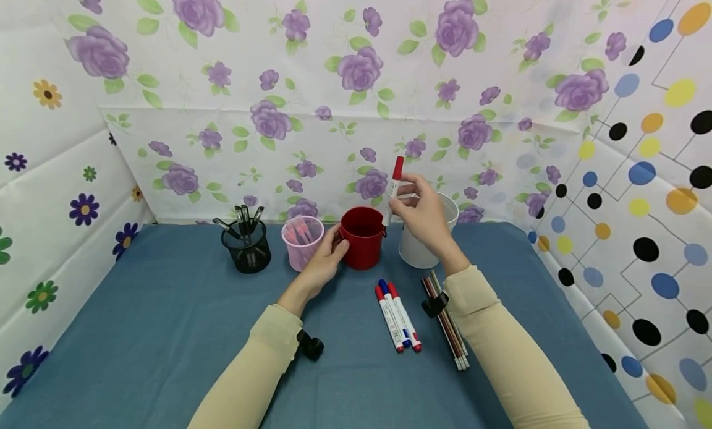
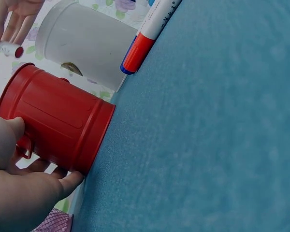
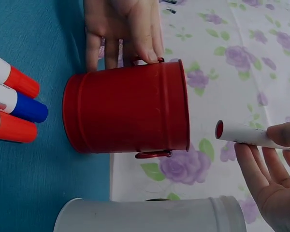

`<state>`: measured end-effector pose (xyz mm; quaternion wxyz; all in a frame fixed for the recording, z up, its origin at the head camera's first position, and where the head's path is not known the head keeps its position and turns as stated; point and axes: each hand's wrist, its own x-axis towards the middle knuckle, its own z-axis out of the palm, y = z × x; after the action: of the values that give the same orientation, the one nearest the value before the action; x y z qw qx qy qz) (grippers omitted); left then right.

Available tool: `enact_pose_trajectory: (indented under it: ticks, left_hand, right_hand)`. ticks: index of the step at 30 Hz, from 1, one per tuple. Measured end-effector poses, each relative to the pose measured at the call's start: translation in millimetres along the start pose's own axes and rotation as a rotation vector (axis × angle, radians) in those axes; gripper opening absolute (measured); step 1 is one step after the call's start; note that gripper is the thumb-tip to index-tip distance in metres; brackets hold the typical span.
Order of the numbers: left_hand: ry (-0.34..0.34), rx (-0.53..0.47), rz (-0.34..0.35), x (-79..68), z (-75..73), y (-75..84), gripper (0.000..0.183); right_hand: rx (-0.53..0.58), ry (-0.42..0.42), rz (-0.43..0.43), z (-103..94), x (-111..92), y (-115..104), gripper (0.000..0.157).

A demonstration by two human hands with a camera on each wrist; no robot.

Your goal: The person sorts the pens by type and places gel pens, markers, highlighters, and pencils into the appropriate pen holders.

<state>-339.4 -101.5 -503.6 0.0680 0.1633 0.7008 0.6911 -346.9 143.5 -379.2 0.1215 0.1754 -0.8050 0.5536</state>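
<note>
A small red metal bucket (image 1: 361, 250) with side handles stands upright on the table. My left hand (image 1: 322, 256) holds its left side, the thumb by the handle and the other fingers spread around the wall, as the left wrist view shows. Up and to the right, my right hand (image 1: 421, 209) pinches a red-capped white marker (image 1: 394, 191) between thumb and fingers. Its cap points up, and its red lower end (image 3: 220, 129) hangs just above the bucket's right rim. Behind the right hand stands a white bucket (image 1: 414, 250), partly hidden by it.
Three markers (image 1: 396, 318), two red-capped and one blue-capped, lie in front of the buckets. Pencils (image 1: 445, 324) lie beside them, near the right forearm. To the left stand a pink cup (image 1: 300, 253) with pink-tipped items and a black mesh cup (image 1: 250, 257) of pens.
</note>
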Motion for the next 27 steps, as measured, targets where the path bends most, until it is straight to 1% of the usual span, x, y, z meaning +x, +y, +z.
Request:
enact_pose_trajectory:
  ticks: [8, 11, 17, 27]
  left_hand:
    - [0.011, 0.012, -0.004, 0.3, -1.3, 1.4, 0.059]
    - [0.011, 0.014, -0.006, 0.2, -1.2, 1.2, 0.059]
    - [0.012, 0.013, -0.010, -0.8, 0.0, 1.8, 0.060]
    - [0.001, 0.010, -0.008, -0.2, 0.0, 1.2, 0.060]
  right_hand:
    - [0.017, -0.022, -0.001, 18.3, 14, 2, 0.051]
    - [0.008, -0.032, 0.002, 24.8, 17, 4, 0.050]
    - [-0.031, -0.062, 0.013, 34.4, 21, 9, 0.049]
    - [-0.084, -0.114, 0.003, 45.2, 23, 20, 0.047]
